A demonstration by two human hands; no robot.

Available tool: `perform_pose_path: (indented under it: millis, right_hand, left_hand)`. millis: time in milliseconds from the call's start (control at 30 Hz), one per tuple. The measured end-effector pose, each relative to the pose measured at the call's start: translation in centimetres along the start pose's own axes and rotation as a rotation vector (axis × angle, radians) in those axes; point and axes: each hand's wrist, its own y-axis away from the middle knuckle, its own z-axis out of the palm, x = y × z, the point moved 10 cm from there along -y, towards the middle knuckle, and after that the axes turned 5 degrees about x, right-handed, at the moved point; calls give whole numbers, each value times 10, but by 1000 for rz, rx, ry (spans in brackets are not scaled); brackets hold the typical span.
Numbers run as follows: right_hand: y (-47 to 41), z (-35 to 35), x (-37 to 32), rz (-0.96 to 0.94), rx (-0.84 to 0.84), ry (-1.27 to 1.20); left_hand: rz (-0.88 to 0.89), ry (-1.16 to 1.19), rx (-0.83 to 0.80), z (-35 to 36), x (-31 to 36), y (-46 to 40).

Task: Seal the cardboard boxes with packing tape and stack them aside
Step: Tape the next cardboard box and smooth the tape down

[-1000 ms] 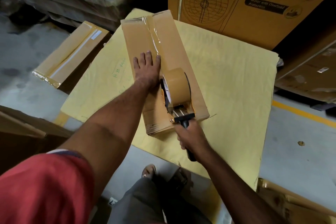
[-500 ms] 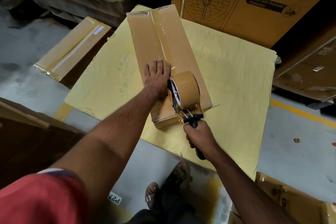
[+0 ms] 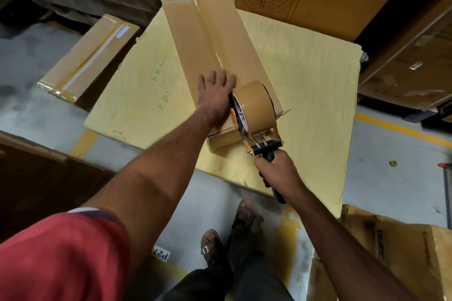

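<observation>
Long cardboard box [image 3: 215, 39] lying on a yellow sheet [image 3: 305, 76] on the floor, a strip of tape [image 3: 208, 29] along its top seam. Left hand [image 3: 216, 95], fingers straight, presses flat on the box. Right hand [image 3: 278, 171] grips the handle of the tape dispenser [image 3: 254, 110] at the box's near end.

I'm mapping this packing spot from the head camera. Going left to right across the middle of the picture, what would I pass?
Taped brown cardboard box on the floor → flat left hand pressing the long brown box → brown tape roll in the dispenser → bare yellow sheet → yellow floor line.
</observation>
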Motion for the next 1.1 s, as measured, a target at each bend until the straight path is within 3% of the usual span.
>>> perform_pose_path:
  millis: [100, 167, 367, 667, 1100]
  right_hand:
    - [1, -1, 1, 3, 5, 16]
    - [3, -1, 3, 3, 13, 27]
    - [8, -5, 6, -1, 5, 31]
    - [-1, -3, 5, -7, 0, -63]
    - [8, -1, 50, -11, 92, -35]
  left_hand:
    - [229, -12, 14, -1, 19, 34]
    - [322, 6, -60, 0, 22, 51]
    - [346, -98, -296, 9, 29, 71]
    - [308, -189, -65, 11, 29, 67]
    - [331, -134, -103, 4, 16, 41]
